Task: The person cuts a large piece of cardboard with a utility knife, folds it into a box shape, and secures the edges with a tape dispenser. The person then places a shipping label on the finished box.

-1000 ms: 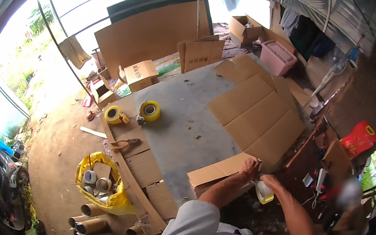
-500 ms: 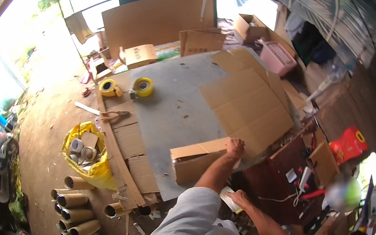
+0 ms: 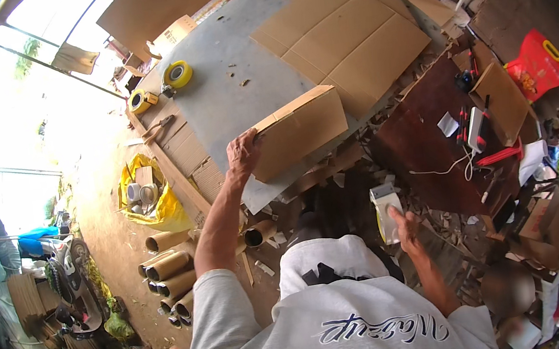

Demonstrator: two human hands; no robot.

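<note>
Tabletop [image 3: 227, 103]: grey, bearing flattened cardboard sheets [image 3: 345, 29] at its far right, laid flat and out of your way. Folded cardboard box [image 3: 299, 132]: stands on edge at the tabletop's near edge; your left hand [image 3: 243, 157] closes its grip on the box's left end, seemingly to steady it. Tape dispenser [image 3: 386, 209]: your right hand [image 3: 401, 225] wraps it, low, right of the box. Yellow tape rolls [image 3: 177, 74]: far left, untouched.

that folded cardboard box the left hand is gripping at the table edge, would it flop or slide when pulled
The folded cardboard box is flat corrugated board, so it probably stays fairly stiff and feels light for its size. It lies on the smooth grey table, so it would likely slide easily. The left hand grips one end only, so the far end may sag slightly.
</note>
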